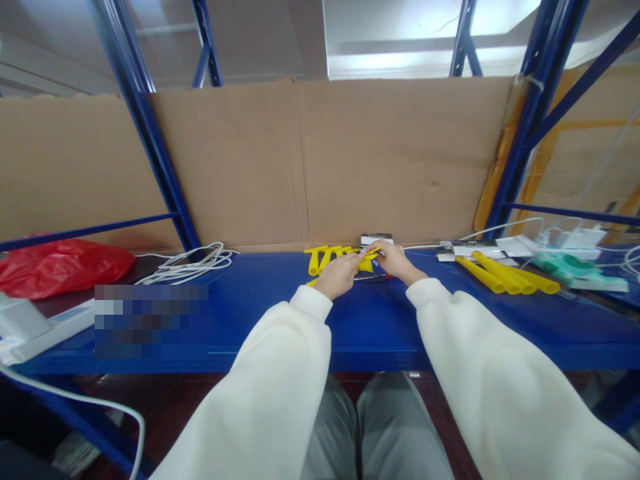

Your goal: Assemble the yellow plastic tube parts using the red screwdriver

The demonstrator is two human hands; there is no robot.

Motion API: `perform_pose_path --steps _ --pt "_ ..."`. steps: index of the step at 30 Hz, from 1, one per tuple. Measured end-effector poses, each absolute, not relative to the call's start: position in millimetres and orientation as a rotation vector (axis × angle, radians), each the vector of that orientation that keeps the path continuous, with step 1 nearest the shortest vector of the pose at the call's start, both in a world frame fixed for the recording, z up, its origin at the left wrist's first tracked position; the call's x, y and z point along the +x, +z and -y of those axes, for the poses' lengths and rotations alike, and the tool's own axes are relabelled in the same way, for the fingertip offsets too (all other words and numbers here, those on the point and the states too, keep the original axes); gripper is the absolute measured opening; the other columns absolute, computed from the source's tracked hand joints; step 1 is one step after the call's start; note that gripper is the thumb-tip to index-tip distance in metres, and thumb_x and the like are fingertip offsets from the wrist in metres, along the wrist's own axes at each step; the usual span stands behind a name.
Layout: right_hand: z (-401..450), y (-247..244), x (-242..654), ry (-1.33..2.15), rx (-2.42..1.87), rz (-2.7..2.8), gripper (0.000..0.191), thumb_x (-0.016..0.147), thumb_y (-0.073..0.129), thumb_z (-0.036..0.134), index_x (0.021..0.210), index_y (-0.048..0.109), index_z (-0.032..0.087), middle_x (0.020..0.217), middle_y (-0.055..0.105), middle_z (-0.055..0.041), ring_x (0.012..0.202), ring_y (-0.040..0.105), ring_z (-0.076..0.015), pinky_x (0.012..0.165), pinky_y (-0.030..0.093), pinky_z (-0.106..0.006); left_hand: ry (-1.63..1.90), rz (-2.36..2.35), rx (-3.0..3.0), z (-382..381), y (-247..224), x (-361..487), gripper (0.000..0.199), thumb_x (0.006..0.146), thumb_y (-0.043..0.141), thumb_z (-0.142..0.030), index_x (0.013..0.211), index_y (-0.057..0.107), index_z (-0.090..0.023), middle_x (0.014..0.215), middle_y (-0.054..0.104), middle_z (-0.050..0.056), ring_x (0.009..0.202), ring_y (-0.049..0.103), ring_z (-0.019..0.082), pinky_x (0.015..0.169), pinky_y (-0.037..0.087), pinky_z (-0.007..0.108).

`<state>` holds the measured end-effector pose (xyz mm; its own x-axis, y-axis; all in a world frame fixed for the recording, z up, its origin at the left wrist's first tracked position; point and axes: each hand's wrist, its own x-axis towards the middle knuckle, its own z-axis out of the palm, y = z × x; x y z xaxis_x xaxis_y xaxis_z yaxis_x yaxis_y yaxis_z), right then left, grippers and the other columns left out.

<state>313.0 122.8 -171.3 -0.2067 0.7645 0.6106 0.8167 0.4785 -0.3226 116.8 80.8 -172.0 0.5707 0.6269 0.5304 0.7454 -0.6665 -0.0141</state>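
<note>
My left hand [339,275] and my right hand [394,261] meet near the back of the blue shelf. Between their fingertips is a small yellow piece [370,256], and both hands are closed on it; its exact shape is too small and partly covered to make out. Several yellow T-shaped tubes [314,261] lie in a row just beyond my left hand, which hides part of them. Behind the fingers sits a small black-and-white box [376,238]. Something thin and dark with a red end [387,277] lies under my right hand.
Longer yellow tubes [500,275] lie in a bunch at the right, near green-and-clear plastic wrapping [563,265]. Coiled white cable [200,263], a red plastic bag [65,265] and a white power strip [55,327] are at the left. A cardboard sheet [320,160] walls off the back.
</note>
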Motion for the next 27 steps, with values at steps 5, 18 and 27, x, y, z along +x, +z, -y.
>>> perform_pose_path --steps 5,18,27 --pt "-123.3 -169.6 315.3 -0.090 -1.421 1.854 0.019 0.087 0.053 0.017 0.096 0.069 0.023 0.109 0.074 -0.0055 0.110 0.065 -0.0252 0.102 0.042 -0.045 -0.789 1.191 -2.519 -81.7 -172.2 116.5 0.052 0.090 0.047 -0.007 0.140 0.054 -0.021 0.138 0.062 0.010 0.128 0.057 0.020 0.110 0.044 0.038" --pt "-132.4 -177.8 303.6 0.492 -1.654 1.391 0.037 0.073 0.066 0.008 0.109 0.066 0.013 0.090 0.076 -0.0089 0.081 0.072 -0.0209 0.072 0.055 -0.028 -0.993 1.528 -2.316 -82.3 -166.3 110.6 0.054 0.087 0.045 -0.005 0.139 0.055 -0.020 0.134 0.063 0.010 0.124 0.059 0.022 0.105 0.047 0.035" --pt "-119.9 -168.3 291.8 0.241 -2.005 1.551 0.036 0.075 0.069 0.018 0.110 0.072 0.023 0.113 0.074 -0.0086 0.108 0.068 -0.0293 0.093 0.049 -0.042 -0.973 1.546 -2.345 -78.8 -164.6 112.1 0.056 0.087 0.044 -0.004 0.140 0.054 -0.020 0.135 0.063 0.010 0.125 0.058 0.021 0.107 0.045 0.035"
